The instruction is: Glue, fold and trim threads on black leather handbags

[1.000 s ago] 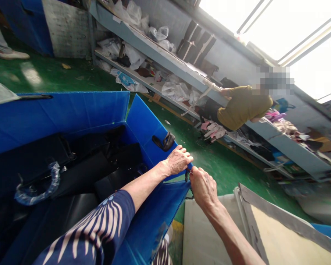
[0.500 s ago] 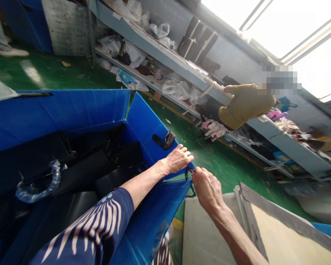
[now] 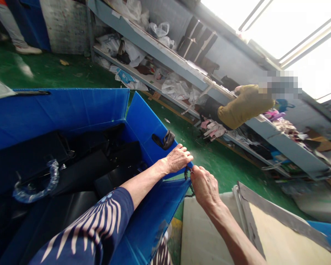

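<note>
A blue plastic box stands before me, with several black bags inside. One bag's curved handle is wrapped in clear plastic. My left hand is closed over the top edge of the far-right wall, near the corner. Just beyond that corner, my right hand pinches a dark cord that hangs there between the two walls. What lies inside my right fingers is mostly hidden. A black strap handle is fixed to the wall beside my left hand.
Long grey shelves with plastic bags and scraps run along the wall. A person in an olive top bends by them. Pale boards stand at my right. Another person's legs show at upper left.
My right hand has shifted very slightly left, toward the box corner; my left hand keeps its hold. The person at upper left has stepped right, and the person by the shelves has moved an arm.
</note>
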A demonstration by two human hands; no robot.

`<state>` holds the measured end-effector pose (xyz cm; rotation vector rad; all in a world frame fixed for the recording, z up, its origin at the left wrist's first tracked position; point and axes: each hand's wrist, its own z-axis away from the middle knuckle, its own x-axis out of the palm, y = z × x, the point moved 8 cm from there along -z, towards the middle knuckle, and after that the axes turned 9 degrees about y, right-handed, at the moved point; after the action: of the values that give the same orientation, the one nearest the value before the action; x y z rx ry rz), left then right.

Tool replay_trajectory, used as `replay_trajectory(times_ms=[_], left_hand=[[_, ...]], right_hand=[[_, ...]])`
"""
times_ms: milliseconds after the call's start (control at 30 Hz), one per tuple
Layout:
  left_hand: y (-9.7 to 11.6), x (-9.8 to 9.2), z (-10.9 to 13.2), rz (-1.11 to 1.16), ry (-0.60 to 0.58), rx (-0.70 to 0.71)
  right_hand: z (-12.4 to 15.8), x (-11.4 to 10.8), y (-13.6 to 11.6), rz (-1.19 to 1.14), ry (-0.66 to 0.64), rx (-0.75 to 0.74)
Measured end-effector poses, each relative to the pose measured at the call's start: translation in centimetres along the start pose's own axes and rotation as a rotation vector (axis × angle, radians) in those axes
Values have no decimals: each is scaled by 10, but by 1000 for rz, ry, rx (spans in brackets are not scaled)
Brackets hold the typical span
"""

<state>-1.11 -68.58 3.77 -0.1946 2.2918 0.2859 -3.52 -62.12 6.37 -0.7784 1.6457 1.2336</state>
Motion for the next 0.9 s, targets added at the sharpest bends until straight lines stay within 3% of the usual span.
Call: replay_trajectory(times_ms=[400, 700, 900], left_hand=[[-4, 2, -4, 165, -85, -25], [-22, 11, -22, 373, -222, -110], [-27, 15, -21, 432, -303, -206]], right_hand=[[-6, 1, -38, 21, -7, 22], [-20, 4, -31, -55, -13, 133], [-1, -16, -41, -133, -7, 179]])
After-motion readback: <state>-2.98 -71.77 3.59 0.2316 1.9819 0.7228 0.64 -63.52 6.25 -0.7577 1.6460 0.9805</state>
